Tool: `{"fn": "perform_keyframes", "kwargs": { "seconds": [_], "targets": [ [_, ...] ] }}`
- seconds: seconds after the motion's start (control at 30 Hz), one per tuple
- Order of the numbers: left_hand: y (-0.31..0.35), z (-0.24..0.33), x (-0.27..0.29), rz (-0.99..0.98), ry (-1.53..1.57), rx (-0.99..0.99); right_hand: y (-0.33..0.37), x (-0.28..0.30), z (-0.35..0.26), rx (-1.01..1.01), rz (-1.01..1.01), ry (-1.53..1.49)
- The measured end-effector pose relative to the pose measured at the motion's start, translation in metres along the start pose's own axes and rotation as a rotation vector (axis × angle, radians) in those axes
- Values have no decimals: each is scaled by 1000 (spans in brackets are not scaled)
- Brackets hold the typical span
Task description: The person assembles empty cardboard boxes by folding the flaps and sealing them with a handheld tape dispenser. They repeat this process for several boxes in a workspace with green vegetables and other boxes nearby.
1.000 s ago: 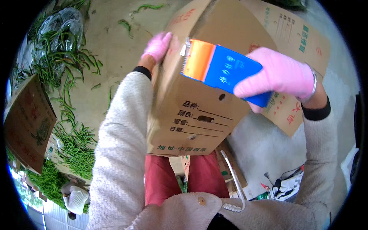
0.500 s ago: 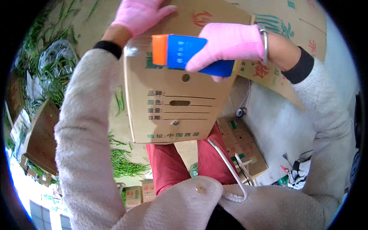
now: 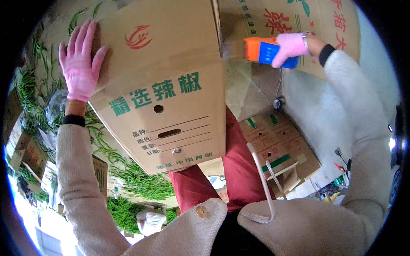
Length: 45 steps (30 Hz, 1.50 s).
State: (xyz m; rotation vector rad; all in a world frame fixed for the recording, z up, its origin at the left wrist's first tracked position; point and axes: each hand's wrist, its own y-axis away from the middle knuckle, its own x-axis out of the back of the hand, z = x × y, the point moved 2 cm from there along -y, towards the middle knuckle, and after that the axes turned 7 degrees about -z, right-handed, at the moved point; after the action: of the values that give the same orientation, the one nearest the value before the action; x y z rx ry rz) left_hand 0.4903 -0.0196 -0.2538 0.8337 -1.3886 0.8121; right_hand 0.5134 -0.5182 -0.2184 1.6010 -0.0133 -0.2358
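Note:
A brown cardboard box (image 3: 188, 123) stands in front of me, with green and red print, round holes and a slot in the side facing me. My left hand (image 3: 80, 64), in a pink glove, lies against the box's left edge with its fingers spread. In my right hand (image 3: 291, 48), also gloved in pink, is a blue and orange tape dispenser (image 3: 265, 51). It is held just off the box's right edge, with a strip of clear tape (image 3: 234, 49) between dispenser and box. A glossy band runs across the box along its upper edge.
Printed cardboard (image 3: 324, 25) lies at the far right. A closed carton (image 3: 284, 141) with green tape sits on the floor right of my legs, near a small roll (image 3: 277, 103). Green peppers (image 3: 145, 183) are strewn on the left, with opened boxes (image 3: 32, 153) beyond.
My right hand has moved right with the tape dispenser, off the box's face to beyond its right edge. My left hand has shifted left and down; the box appears further left and turned.

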Motion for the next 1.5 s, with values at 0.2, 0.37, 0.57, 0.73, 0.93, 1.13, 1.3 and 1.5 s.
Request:
{"fn": "perform_keyframes", "kwargs": {
  "seconds": [0.2,0.37,0.57,0.73,0.93,1.13,1.3,1.5],
  "targets": [
    [-27,15,1,169,117,-31,-57,-14,-21,177,-32,-52],
    [-177,120,35,-74,410,170,-76,-20,-32,306,-41,-125],
    [-255,166,8,-955,28,-131,-75,-21,-25,317,-18,-148],
    [-249,137,-43,-1062,79,69,-75,-30,2,366,-61,-152],
    [-163,134,64,-746,475,211,-41,-44,0,495,123,299],
    [-8,148,140,-606,615,458,-20,-132,-66,627,291,720],
    [147,149,140,-594,680,581,-54,-239,-121,734,367,837],
    [307,189,154,-542,594,513,-83,-302,-122,643,397,859]
  ]
}}
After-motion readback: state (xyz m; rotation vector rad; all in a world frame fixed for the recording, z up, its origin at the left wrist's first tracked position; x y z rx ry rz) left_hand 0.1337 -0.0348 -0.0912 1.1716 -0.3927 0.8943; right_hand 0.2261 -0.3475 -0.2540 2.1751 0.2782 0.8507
